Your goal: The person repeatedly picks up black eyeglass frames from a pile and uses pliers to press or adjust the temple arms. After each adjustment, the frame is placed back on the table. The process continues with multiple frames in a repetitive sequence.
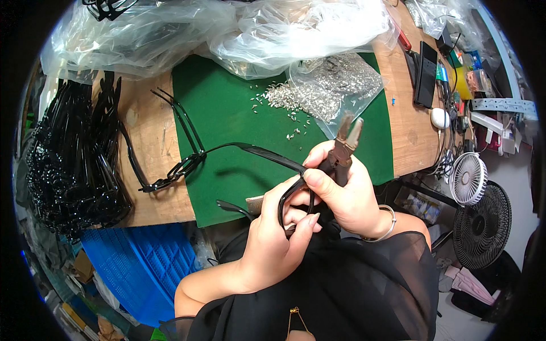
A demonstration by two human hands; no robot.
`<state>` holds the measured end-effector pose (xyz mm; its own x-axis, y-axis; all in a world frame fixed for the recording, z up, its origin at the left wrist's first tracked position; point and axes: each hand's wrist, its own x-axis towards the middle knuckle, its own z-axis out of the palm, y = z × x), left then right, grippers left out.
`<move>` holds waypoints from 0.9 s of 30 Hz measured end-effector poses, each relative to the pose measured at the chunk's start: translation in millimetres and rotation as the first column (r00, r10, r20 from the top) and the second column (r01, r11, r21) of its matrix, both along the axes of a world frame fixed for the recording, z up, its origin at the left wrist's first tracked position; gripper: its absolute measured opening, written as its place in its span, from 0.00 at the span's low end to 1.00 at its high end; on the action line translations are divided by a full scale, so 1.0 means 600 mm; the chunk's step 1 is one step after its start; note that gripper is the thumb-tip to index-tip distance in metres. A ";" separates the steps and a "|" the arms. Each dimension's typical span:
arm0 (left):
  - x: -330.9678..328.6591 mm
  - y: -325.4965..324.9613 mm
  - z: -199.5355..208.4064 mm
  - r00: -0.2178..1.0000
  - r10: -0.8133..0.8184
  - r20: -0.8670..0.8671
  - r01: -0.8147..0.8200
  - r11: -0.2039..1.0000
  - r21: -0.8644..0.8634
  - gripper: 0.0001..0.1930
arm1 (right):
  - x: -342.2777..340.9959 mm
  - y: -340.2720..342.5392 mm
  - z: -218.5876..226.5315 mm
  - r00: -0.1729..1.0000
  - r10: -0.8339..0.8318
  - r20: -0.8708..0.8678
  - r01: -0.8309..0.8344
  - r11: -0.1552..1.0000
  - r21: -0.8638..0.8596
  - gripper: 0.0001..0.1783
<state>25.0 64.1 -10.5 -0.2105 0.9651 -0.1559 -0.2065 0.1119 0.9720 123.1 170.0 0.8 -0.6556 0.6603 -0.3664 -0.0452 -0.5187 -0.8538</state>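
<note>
My left hand (273, 241) is closed on a black eyeglass frame (282, 207), its fingers through and around the rim. One temple arm (256, 152) stretches away to the left over the green mat (227, 187). At the frame's corner, my right hand (352, 196) pinches the joint between thumb and forefinger. The same hand grips a pair of pliers (341, 154), jaws pointing up and away, apart from the frame. Small silvery metal parts (281, 96) lie loose on the mat, beside a clear bag (341, 85) full of them.
A big pile of glossy black frames (79, 165) stands at left, with another frame (179, 170) nearer the mat. Crumpled plastic sheeting (239, 34) covers the back. A phone (425, 74), cables and a white fan (468, 178) are at right. A blue basket (136, 267) sits below.
</note>
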 end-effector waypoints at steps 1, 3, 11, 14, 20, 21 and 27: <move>0.001 -0.001 -0.001 0.995 0.001 -0.101 -0.001 1.000 0.008 0.27 | 0.000 0.003 0.000 0.999 0.028 0.021 -0.027 0.999 -0.030 0.10; -0.004 -0.003 -0.004 0.982 -0.038 -0.183 0.038 0.999 -0.008 0.27 | -0.001 0.008 0.001 0.997 0.061 0.047 -0.058 0.997 -0.059 0.10; -0.009 0.005 0.016 0.970 -0.018 0.243 0.021 1.000 -0.011 0.26 | 0.009 0.006 0.005 0.998 0.064 -0.015 -0.065 0.996 -0.062 0.10; 0.005 0.001 0.010 0.987 0.031 0.160 -0.027 0.999 -0.023 0.26 | 0.005 -0.002 0.002 1.000 0.008 -0.013 -0.008 1.000 -0.019 0.10; 0.003 0.000 -0.001 0.978 -0.019 -0.208 0.018 1.000 -0.006 0.27 | 0.008 0.005 0.003 0.998 0.057 -0.010 -0.058 0.991 -0.119 0.11; 0.001 0.000 0.001 0.993 -0.015 -0.118 0.012 1.000 -0.026 0.27 | 0.008 0.007 0.004 0.998 0.070 0.005 -0.069 0.994 -0.080 0.11; -0.031 -0.003 0.034 0.930 -0.057 0.362 0.080 0.995 -0.051 0.25 | 0.027 0.014 -0.007 0.989 0.131 -0.075 -0.100 0.941 0.323 0.12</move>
<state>6.3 62.1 9.7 -0.0627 0.9607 -0.2702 -0.5307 0.1972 0.8243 139.6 178.6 -3.4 -0.7553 0.6501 -0.0830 -0.0891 -0.2274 -0.9697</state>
